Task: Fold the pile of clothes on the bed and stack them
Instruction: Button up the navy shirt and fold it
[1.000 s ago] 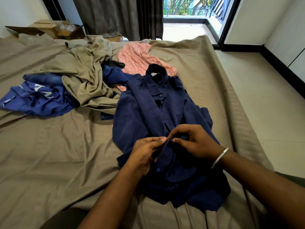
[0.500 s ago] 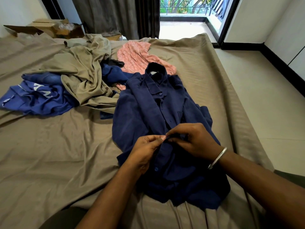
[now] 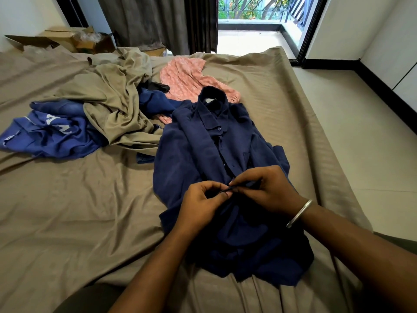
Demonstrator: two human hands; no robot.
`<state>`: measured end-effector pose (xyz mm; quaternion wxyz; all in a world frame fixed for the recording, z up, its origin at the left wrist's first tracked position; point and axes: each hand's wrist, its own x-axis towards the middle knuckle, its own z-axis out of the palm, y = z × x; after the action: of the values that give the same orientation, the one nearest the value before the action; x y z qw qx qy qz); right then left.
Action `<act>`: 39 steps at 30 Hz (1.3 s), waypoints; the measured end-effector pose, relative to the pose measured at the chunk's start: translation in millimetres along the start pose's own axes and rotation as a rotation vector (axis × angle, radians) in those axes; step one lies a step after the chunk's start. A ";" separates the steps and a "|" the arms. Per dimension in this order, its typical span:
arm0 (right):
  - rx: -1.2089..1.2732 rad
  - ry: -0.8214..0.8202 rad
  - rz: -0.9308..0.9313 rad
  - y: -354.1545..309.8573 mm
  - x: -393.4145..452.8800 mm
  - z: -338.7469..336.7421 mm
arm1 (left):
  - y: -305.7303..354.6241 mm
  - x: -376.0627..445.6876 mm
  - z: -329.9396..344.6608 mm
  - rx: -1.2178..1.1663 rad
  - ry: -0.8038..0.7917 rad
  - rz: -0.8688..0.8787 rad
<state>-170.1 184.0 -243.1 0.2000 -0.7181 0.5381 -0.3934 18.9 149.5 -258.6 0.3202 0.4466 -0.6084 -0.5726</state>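
Both your hands meet mid-frame: left hand (image 3: 198, 205) and right hand (image 3: 268, 190) each have fingers curled, pinching the placket of the navy shirt (image 3: 203, 150), which lies flat on the bed (image 3: 67, 211) at center.

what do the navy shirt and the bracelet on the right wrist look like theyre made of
Navy shirt: seemingly a soft, thin woven cloth with a matte finish; it drapes limply and creases into fine folds. The exact fibre cannot be told.
Bracelet: seemingly metal, silver-coloured and polished; it is a rigid, smooth band that catches a bright glint.
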 end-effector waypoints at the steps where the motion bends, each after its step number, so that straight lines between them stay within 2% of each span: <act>1: 0.033 -0.002 0.028 -0.4 0.2 -1.0 | 0.0 0.5 0.2 -0.028 0.000 0.003; 6: 0.097 -0.048 0.046 -0.6 2.5 -2.7 | 1.8 0.2 0.7 -0.143 0.014 0.008; 11: 0.054 -0.108 0.017 -0.5 3.2 -5.7 | -1.9 0.6 -1.7 -0.080 -0.019 0.032; 15: 0.036 -0.096 0.014 -1.5 1.8 -5.4 | -1.9 0.0 -1.9 -0.052 -0.024 0.054; 24: 0.230 -0.141 0.212 -0.6 2.4 -5.9 | -5.6 4.2 -3.5 -0.075 -0.052 0.014; 30: 0.344 -0.109 0.278 -2.6 1.7 4.9 | -6.0 5.6 -5.1 -0.072 -0.085 -0.003; 39: 0.244 0.021 0.280 -2.5 1.2 10.7 | -3.1 -0.9 -2.0 0.058 -0.115 0.034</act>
<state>-160.1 182.2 -247.5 0.3327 -0.6026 0.5832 -0.4314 21.6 149.7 -261.3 0.2812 0.4119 -0.6496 -0.5739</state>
